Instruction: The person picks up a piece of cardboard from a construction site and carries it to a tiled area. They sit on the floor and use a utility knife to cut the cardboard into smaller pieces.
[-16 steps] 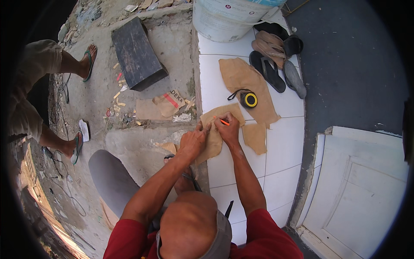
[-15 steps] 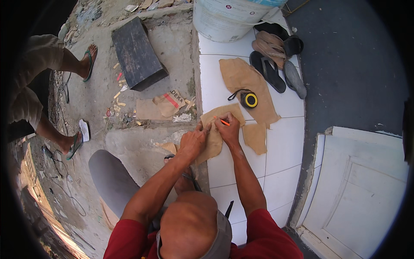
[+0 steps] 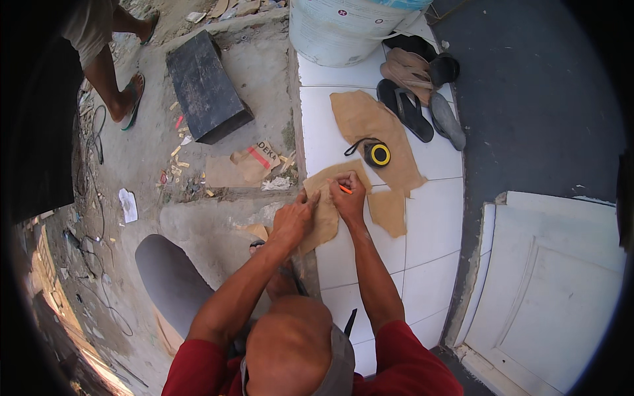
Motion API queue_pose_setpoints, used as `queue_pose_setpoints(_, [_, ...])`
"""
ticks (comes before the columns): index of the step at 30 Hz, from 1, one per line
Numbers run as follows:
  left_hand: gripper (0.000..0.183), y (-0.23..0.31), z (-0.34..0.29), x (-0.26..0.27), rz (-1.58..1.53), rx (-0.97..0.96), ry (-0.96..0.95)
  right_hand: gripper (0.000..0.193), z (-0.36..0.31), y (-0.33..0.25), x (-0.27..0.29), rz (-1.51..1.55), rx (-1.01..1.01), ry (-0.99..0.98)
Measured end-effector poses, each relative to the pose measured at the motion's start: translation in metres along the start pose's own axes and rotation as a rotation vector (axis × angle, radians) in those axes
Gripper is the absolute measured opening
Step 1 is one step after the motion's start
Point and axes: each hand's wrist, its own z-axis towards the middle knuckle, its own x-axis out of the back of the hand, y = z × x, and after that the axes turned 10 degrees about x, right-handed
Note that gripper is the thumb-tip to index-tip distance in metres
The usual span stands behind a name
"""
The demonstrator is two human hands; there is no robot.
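Note:
A piece of brown paper point(image 3: 325, 228) lies on the white tiles at their left edge. My left hand point(image 3: 294, 219) rests on its left side, fingers stretched out and pressing it flat. In my right hand point(image 3: 350, 201) an orange pencil point(image 3: 345, 189) is pinched, its tip down at the paper's upper part. Just beyond sits a black and yellow tape measure point(image 3: 379, 154) with a wrist strap, on top of a larger brown paper piece point(image 3: 376, 122). To the right of my right hand lies a smaller brown paper scrap point(image 3: 388, 212).
A white bucket point(image 3: 343, 36) stands at the far end, with several sandals point(image 3: 413, 115) beside it. A dark block point(image 3: 208, 86) and paper scraps point(image 3: 244, 165) lie on the concrete at left. Another person's leg point(image 3: 105, 76) is at far left; a white door point(image 3: 548, 284) is at right.
The other person at the left has stepped farther away, toward the top of the view. My hands stay nearly in place, the pencil tilted slightly differently.

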Motion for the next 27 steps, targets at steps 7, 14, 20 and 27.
queue_pose_setpoints(7, [0.073,-0.005,0.002,-0.002,-0.084,0.072,-0.047,0.015,0.000,0.000,0.002,-0.030,-0.007,-0.064])
queue_pose_setpoints(14, [0.081,-0.013,0.001,-0.007,-0.085,0.040,-0.036,0.018,0.004,0.009,-0.002,0.010,0.022,0.006])
queue_pose_setpoints(20, [0.076,-0.013,-0.008,-0.006,-0.054,-0.022,-0.043,0.017,0.008,0.020,0.008,-0.078,0.096,0.010])
queue_pose_setpoints(27, [0.084,-0.017,-0.007,-0.012,-0.018,-0.003,-0.061,0.012,-0.001,-0.002,-0.001,-0.152,0.103,-0.109])
